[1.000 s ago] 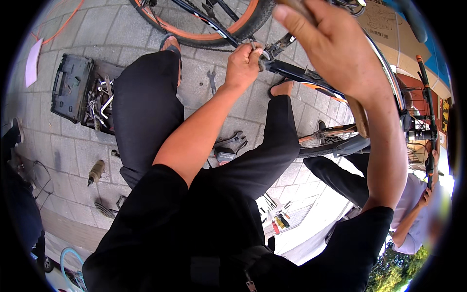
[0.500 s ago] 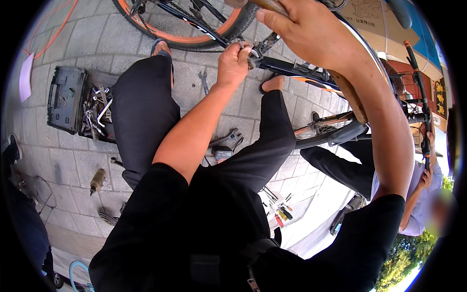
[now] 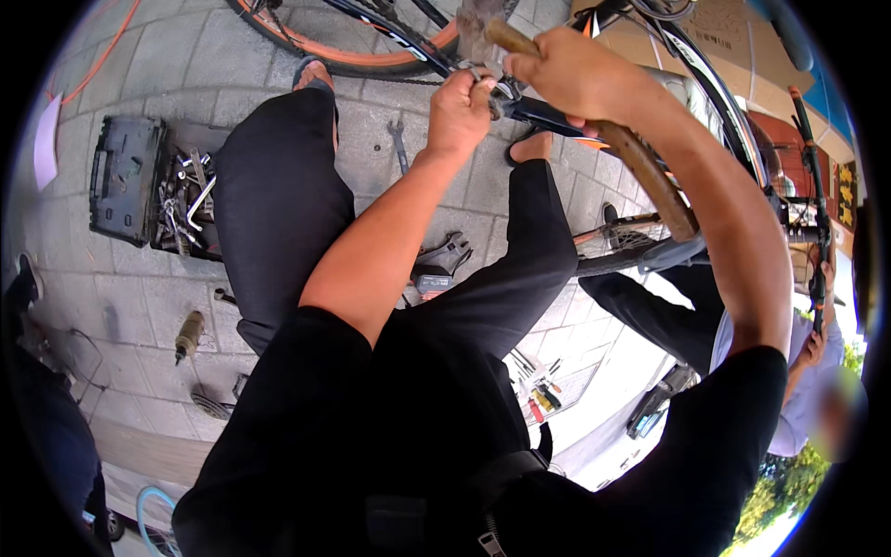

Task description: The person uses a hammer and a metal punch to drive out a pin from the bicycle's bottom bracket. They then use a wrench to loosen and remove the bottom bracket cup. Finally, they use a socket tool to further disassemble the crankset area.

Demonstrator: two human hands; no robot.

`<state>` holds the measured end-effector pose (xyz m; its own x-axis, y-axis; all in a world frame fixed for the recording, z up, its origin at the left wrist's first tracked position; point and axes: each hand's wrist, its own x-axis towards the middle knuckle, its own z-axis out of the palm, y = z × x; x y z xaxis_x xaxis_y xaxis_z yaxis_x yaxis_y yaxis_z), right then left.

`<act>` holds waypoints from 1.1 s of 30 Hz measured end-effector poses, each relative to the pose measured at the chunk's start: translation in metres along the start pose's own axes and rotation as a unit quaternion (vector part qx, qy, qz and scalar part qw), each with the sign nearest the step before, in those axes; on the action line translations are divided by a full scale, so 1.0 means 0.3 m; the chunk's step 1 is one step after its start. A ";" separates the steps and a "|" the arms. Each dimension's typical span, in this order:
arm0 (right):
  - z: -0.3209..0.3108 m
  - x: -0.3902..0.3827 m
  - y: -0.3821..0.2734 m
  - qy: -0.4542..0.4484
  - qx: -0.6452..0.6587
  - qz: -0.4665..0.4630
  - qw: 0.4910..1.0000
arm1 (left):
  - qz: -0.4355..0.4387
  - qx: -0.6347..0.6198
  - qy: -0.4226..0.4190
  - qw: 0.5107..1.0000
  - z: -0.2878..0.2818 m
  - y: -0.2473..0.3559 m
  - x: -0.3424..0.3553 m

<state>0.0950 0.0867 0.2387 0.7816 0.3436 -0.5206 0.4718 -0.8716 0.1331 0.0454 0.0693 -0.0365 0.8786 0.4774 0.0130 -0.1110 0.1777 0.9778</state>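
My right hand [image 3: 589, 79] is wrapped round the wooden handle of a hammer [image 3: 654, 178]. The hammer's greyish head, smeared by motion, is just above my left hand. That hand, my left hand [image 3: 459, 111], is closed in a pinch at the crank area of a dark bicycle frame [image 3: 382, 33]. A small metal piece shows at its fingertips, too hidden to name. Beside it runs the frame's black tube [image 3: 538, 113]. The bicycle lies across the top of the view, with an orange-rimmed wheel [image 3: 348, 67] at the left.
On the paving at left sits an open toolbox [image 3: 125, 181] full of metal tools. A wrench [image 3: 398, 147], an adjustable wrench [image 3: 452, 249], a brownish bottle [image 3: 188, 336] and several screwdrivers [image 3: 546, 397] lie around my legs. At right, another person [image 3: 806, 357] holds a handlebar [image 3: 815, 213].
My right hand and the hammer have come down, bringing the hammer head closer to my left hand. My left hand stays at the crank area. The whole view has shifted slightly.
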 end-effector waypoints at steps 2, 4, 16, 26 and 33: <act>-0.040 0.040 0.039 -0.003 -0.024 -0.013 1.000 | -0.068 -0.067 -0.005 0.995 -0.001 0.028 0.005; -0.039 0.040 0.105 0.163 0.015 -0.200 0.966 | -0.080 -0.050 -0.012 0.995 -0.006 0.035 0.005; -0.297 -0.135 -0.408 0.008 0.028 0.098 0.995 | -0.073 -0.097 0.042 0.992 0.000 -0.044 0.033; -0.051 0.027 -0.099 0.139 -0.172 -0.296 0.929 | -0.049 -0.031 0.048 0.997 -0.020 -0.003 0.038; -0.116 -0.005 -0.140 0.115 -0.024 -0.187 0.975 | -0.069 -0.060 0.044 0.995 -0.027 -0.001 0.032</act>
<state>0.0882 0.1349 0.2632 0.6195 0.7089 -0.3372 0.7559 -0.6545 0.0127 0.0501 0.0809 -0.0382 0.8463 0.5130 -0.1433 -0.0509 0.3457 0.9370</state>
